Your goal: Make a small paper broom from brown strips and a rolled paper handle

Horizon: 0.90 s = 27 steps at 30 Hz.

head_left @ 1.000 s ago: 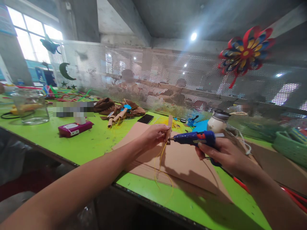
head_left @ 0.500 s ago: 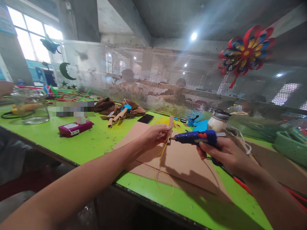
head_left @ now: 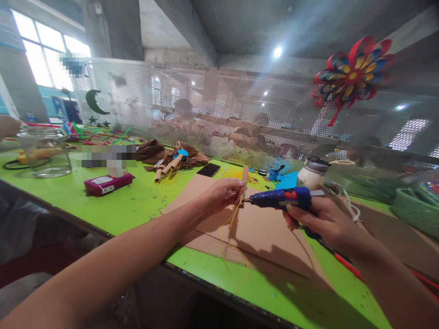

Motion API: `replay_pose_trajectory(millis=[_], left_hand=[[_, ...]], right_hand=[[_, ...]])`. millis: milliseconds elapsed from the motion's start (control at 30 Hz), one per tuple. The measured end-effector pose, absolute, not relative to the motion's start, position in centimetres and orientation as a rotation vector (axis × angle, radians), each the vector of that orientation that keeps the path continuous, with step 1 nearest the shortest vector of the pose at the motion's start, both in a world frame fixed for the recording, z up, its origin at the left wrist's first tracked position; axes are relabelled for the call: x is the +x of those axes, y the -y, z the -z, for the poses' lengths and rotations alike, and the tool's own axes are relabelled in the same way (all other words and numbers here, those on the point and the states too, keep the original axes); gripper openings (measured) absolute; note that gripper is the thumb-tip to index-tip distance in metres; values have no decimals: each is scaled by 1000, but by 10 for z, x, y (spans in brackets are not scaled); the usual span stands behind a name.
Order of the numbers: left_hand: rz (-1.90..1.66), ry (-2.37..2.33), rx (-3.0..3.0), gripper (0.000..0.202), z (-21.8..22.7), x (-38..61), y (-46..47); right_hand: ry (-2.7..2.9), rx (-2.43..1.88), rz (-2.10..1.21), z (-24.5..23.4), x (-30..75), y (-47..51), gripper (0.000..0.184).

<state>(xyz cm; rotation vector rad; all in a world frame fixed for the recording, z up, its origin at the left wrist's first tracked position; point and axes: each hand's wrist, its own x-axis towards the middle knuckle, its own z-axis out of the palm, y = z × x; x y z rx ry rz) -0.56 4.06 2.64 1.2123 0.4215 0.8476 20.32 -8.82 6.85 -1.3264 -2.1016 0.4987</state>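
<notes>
My left hand (head_left: 221, 193) is closed on a small brown paper strip (head_left: 243, 179) held upright, with thin yellow strands (head_left: 230, 228) hanging from it down to the brown cardboard sheet (head_left: 260, 233). My right hand (head_left: 322, 220) grips a blue glue gun (head_left: 281, 198), its nozzle pointing left and touching the lower part of the strip. Both hands hover above the cardboard on the green table (head_left: 123, 205).
A pink box (head_left: 108, 183), a glass jar (head_left: 44, 151), brown paper rolls (head_left: 169, 160), a black phone (head_left: 208, 170) and a white bottle (head_left: 311, 173) stand on the table. A perforated screen (head_left: 219, 114) backs it, with a paper pinwheel (head_left: 351, 75). A green basket (head_left: 416, 205) sits at right.
The glue gun has crept a little to the right and back; its nozzle stays at the strip. The left hand has not moved.
</notes>
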Motion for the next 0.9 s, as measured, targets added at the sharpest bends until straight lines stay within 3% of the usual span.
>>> replay_pose_trajectory(millis=[900], left_hand=[[-839, -408, 1238, 15, -24, -6, -42]], right_hand=[[2107, -1326, -509, -69, 204, 87, 39]])
